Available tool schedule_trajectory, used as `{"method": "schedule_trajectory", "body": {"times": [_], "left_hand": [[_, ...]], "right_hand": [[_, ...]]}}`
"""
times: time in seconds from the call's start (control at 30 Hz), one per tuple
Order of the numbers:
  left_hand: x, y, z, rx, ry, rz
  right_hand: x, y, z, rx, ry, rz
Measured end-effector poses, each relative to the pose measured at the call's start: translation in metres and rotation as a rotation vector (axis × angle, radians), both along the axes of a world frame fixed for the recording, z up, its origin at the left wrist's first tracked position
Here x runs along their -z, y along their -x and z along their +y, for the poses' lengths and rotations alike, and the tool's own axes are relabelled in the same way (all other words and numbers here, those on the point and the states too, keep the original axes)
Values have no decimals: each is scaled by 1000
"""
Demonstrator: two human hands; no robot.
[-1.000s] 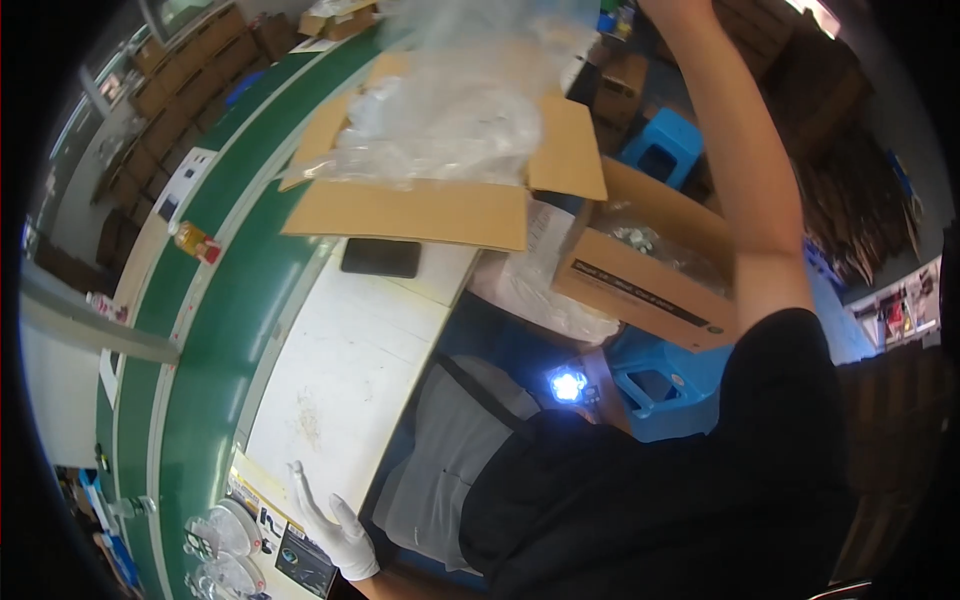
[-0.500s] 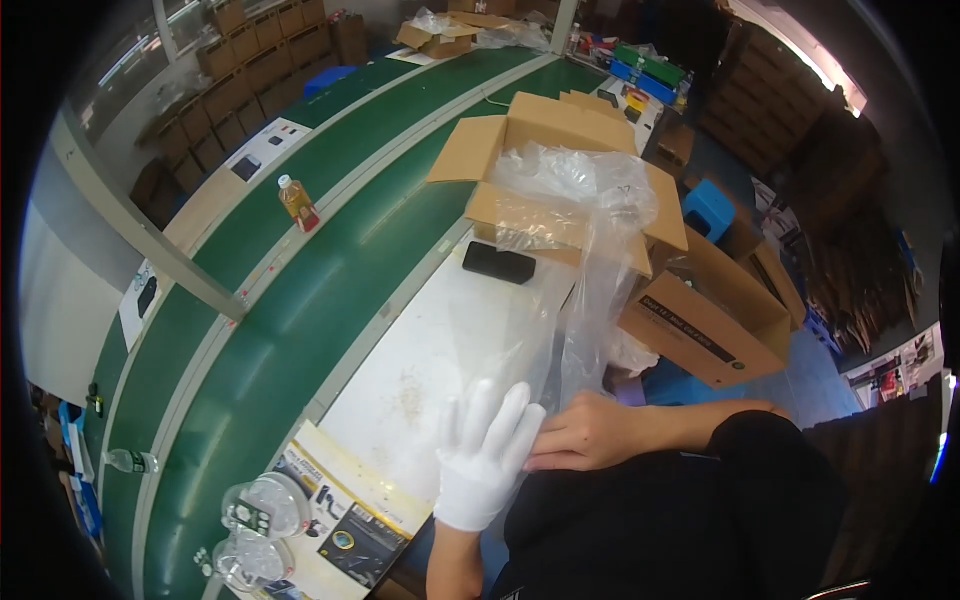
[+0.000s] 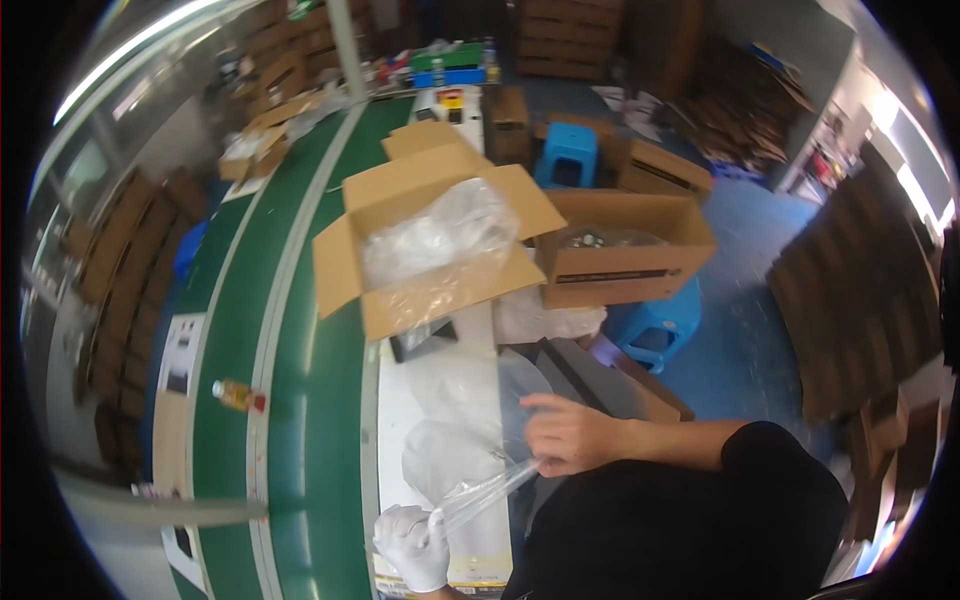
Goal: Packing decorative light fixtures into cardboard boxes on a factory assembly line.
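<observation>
- Stretching clear plastic? Pull evenly so it won't rip imo
- your gloved left hand curled round it, bare right hand pinching it

L hand (white glove on) grips one edge of a clear plastic bag; bare R hand pinches another part, film pulled taut btwn them over the white tabletop. Beyond: open cardbd box w/ crumpled plastic inside, 2nd open box to its rt, blue stool nr that. Bottle on green conveyor, far lt.
</observation>
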State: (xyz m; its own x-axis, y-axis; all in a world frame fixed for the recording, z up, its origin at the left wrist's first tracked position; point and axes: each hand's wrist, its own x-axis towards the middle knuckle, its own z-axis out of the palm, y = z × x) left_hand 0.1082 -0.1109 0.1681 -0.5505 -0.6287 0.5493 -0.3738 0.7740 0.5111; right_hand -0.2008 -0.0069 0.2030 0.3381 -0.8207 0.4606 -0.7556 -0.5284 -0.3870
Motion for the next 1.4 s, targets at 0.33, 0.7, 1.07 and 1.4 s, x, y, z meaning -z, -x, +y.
{"method": "schedule_trajectory", "body": {"times": [0.33,0.7,1.07,1.4], "left_hand": [[7,154,-43,160,-193,-5],[60,404,-37,311,232,-141],[237,656,50,945,370,-352],[444,722,100,977,-6,-757]], "right_hand": [[54,108,128,370,-704,171],[128,347,272,951,-742,-124],[379,422,489,1736,-684,-590],[586,334,536,2094,-864,-372]]}}
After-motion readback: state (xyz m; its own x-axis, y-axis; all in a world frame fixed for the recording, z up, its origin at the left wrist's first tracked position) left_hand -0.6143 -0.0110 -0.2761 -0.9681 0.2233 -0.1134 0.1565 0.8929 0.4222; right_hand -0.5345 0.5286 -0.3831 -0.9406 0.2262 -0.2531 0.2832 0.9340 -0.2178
